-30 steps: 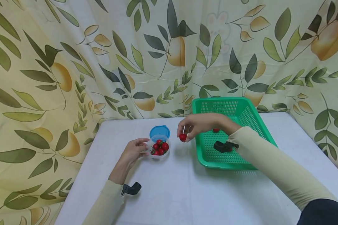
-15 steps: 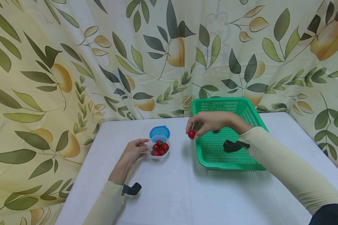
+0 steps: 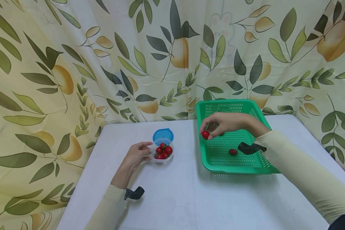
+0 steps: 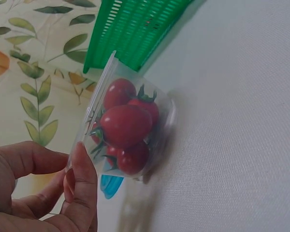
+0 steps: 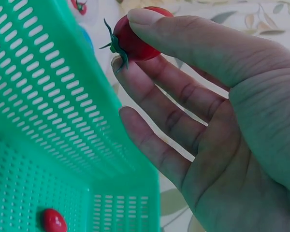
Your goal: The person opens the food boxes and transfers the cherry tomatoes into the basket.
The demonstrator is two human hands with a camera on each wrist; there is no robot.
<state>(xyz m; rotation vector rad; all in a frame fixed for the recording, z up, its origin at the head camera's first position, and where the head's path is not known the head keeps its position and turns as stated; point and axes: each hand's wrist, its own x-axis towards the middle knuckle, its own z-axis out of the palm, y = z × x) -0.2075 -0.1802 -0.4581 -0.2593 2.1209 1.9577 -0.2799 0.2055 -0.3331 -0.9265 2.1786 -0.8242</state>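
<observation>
My right hand (image 3: 224,123) pinches a red cherry tomato (image 3: 205,135) between thumb and fingers, above the left side of a green plastic basket (image 3: 203,159). In the right wrist view the tomato (image 5: 140,41) has a green stem and calyx, and the other fingers are spread below it. Another red tomato (image 3: 233,152) lies on the basket floor. My left hand (image 3: 134,155) grips the rim of a small clear plastic container (image 4: 162,123) with thumb and fingers. Several cherry tomatoes (image 4: 126,125) sit inside it, some with green stems.
The container's blue lid (image 3: 163,135) hangs folded back at its far side. A white cloth covers the table (image 3: 172,198). Behind the table hangs a fruit-and-leaf patterned curtain (image 3: 161,89). The basket stands to the right of the container, with a gap between them.
My right hand has moved rightward with the tomato, from between container and basket to over the basket's left side. The left hand and container have stayed in place.
</observation>
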